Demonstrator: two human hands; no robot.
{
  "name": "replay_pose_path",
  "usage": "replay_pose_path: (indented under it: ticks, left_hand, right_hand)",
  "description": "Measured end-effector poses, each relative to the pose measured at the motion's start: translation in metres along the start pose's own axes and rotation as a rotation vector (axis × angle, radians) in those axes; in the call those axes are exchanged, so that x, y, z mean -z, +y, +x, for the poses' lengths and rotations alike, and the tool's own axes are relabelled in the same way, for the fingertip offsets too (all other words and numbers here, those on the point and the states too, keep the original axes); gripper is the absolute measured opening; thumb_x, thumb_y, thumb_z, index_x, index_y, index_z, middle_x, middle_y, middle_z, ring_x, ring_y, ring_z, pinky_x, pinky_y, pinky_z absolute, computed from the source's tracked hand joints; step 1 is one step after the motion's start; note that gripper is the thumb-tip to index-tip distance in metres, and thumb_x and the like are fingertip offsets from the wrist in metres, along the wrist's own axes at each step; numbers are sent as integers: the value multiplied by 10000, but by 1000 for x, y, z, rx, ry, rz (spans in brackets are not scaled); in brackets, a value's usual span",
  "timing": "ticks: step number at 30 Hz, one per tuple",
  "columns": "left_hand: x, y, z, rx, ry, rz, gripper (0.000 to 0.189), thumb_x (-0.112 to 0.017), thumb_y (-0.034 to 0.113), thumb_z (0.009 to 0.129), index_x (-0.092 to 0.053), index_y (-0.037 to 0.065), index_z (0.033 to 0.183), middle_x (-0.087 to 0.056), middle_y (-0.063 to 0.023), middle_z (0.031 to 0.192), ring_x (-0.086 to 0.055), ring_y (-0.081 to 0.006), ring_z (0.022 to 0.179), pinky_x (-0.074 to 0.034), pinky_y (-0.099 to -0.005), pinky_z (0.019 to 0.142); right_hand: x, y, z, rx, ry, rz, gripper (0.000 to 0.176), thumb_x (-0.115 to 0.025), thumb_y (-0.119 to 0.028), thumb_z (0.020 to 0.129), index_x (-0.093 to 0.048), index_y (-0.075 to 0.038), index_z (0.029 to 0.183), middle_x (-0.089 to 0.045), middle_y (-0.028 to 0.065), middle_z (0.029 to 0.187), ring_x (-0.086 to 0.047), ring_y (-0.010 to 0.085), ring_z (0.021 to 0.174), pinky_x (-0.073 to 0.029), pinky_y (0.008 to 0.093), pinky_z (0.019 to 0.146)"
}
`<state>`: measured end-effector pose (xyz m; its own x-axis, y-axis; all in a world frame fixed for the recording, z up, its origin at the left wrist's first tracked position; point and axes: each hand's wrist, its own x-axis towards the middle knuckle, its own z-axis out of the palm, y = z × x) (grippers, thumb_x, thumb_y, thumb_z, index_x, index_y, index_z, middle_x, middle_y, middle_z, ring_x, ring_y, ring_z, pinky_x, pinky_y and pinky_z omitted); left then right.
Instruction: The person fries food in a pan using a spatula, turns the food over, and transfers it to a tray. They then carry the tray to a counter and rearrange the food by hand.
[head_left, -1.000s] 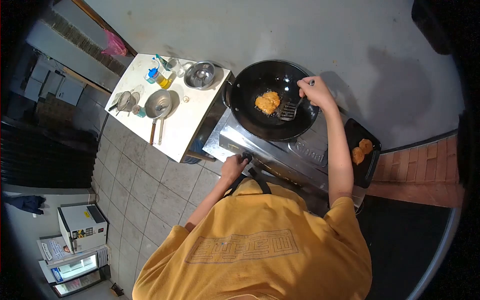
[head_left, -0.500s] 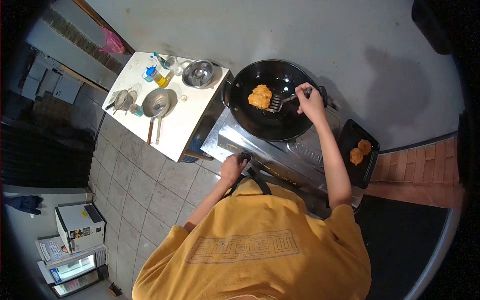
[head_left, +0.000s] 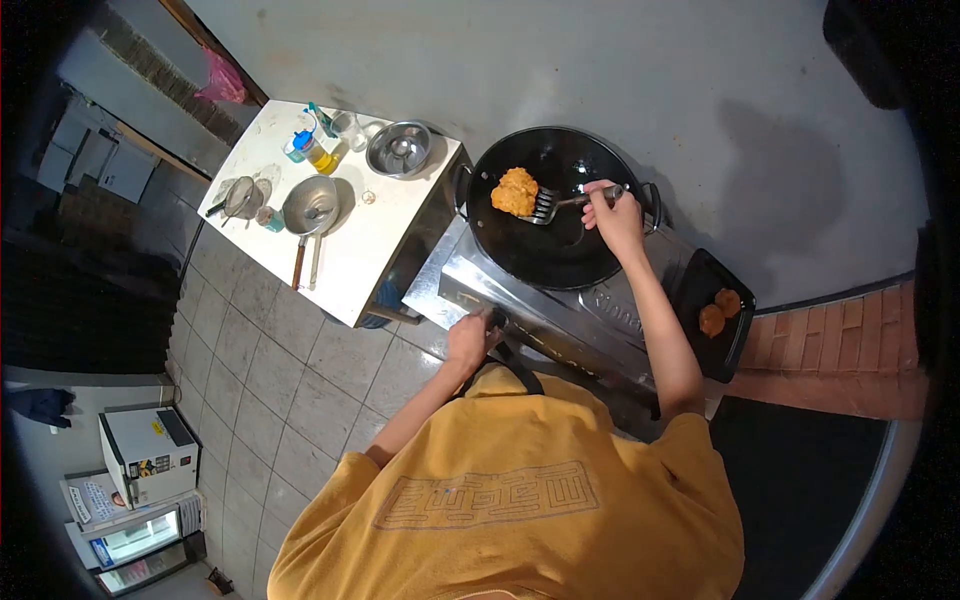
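Observation:
My right hand (head_left: 615, 218) is wrapped round the handle of a slotted spatula (head_left: 545, 207) over the black wok (head_left: 545, 262). The spatula's slotted head meets the right edge of an orange-brown fritter (head_left: 516, 191) in the left part of the wok. Down at the front of the steel gas stove (head_left: 500, 283), my left hand (head_left: 468, 340) has its fingers closed on a black knob (head_left: 495, 319). Two more browned fritters (head_left: 712, 320) lie on a dark tray (head_left: 690, 345) to the right of the stove.
Left of the stove stands a white table (head_left: 345, 265). On it are a steel bowl (head_left: 400, 149), a saucepan (head_left: 311, 205), a strainer (head_left: 241, 198) and a blue-capped oil bottle (head_left: 315, 153). A low brick ledge (head_left: 830, 340) runs at the right, and the wall rises behind the wok.
The spatula and fritter have shifted slightly left within the wok. My left hand stays at the knob. The whole view has moved a little.

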<state>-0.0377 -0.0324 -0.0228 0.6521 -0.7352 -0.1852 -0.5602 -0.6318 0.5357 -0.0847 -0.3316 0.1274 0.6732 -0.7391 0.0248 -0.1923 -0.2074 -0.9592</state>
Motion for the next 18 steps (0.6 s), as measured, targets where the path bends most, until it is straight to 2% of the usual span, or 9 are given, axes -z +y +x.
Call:
replay_pose_path:
  ticks: [2,6,9,12,16,18]
  left_hand:
    - [0,0,-2,-125,52,29,260,-680,218,831,-637,76,1044,-660,-154,992,-670,-346,887,-549,-452,754]
    - [5,0,-4,-205,85,71,241,-682,213,833,-629,74,1023,-645,-137,989,-666,-341,884,-551,-445,745]
    - [17,3,-10,-166,37,129,246,-675,260,862,-624,70,1009,-632,-130,976,-664,-339,867,-552,-437,735]
    - [28,2,-21,-100,105,28,267,-660,311,894,-617,67,993,-623,-136,976,-660,-348,857,-543,-451,731]
    - [45,-13,-41,16,116,-96,277,-636,329,924,-616,58,972,-613,-150,967,-654,-362,848,-518,-475,735]
    - [56,-20,-49,93,130,-200,271,-636,318,926,-619,50,966,-614,-150,957,-652,-356,852,-515,-465,731]
  right_hand:
    - [-2,-4,0,8,-1,-25,227,-568,-185,965,-695,1,993,-656,69,687,-660,124,591,-538,274,545]
    - [-7,-18,-6,28,-11,-92,219,-579,-182,960,-694,1,996,-643,60,660,-647,120,578,-517,274,549]
    - [-12,-23,-9,115,-30,-156,207,-596,-177,950,-694,-2,1003,-620,52,625,-633,115,565,-493,282,552]
    - [-14,-23,-9,186,-41,-248,194,-614,-169,936,-691,-4,1001,-600,46,599,-628,113,562,-478,293,556]
    - [-13,-30,-18,178,-57,-263,193,-614,-183,953,-695,-15,1001,-598,32,598,-620,98,566,-484,281,553]
    - [-9,-33,-29,55,-29,-111,210,-600,-198,977,-693,-12,1007,-608,27,613,-607,85,567,-492,264,555]
